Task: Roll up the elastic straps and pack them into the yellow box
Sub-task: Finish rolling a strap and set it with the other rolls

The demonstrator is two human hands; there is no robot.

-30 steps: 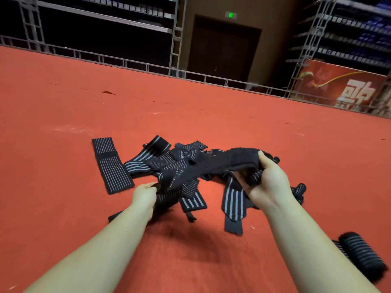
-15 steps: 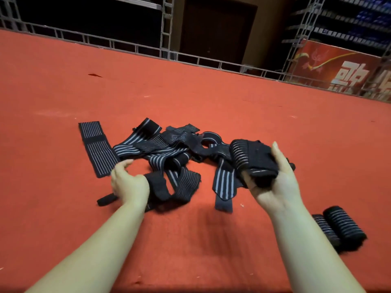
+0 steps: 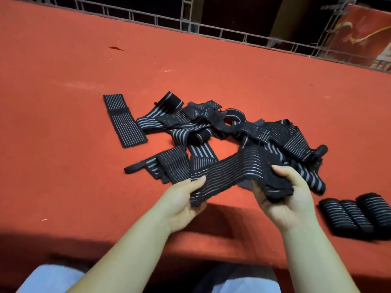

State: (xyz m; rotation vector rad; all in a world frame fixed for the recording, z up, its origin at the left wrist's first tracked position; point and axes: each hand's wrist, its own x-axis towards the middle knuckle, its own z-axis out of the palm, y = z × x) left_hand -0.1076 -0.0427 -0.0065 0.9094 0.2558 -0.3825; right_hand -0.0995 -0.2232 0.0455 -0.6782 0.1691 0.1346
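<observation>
Bare forearms (image 3: pixel 131 246), no sleeves; light-blue trousers (image 3: pixel 50 278) (knees only).

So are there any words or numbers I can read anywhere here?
None can be read.
Red banner at the back right: only a yellow swirl shows, cut off and blurred.
Straps in both hands, the strap pile and the rolled straps: grey stripes only, no labels.

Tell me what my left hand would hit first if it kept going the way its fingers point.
The left hand points up and right, so it would probably first meet the loose strap pile past the held strap; depth is unclear.
</observation>
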